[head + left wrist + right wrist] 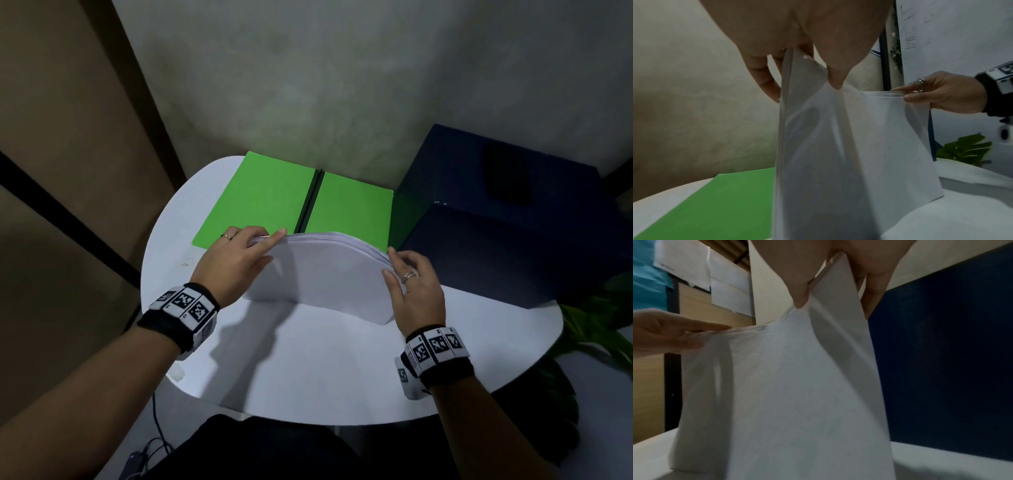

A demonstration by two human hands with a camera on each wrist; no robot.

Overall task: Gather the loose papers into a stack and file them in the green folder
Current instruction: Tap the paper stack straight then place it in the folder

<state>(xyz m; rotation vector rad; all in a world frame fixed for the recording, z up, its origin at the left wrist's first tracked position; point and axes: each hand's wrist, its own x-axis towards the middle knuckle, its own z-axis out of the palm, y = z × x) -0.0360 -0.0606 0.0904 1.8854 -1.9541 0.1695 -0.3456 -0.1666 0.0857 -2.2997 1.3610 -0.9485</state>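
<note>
Stack [329,274] of white papers stands on edge on the table [308,370], its lower edge touching the tabletop, top edge bowed. Left hand [233,260] pinches the upper left corner between thumb and fingers; right hand [411,284] pinches the upper right corner likewise. Green folder [274,198] lies open flat just behind the stack.

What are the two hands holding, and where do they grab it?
A stack of papers, stood on edge on the table. Left hand pinches its top left corner, right hand its top right.
</note>
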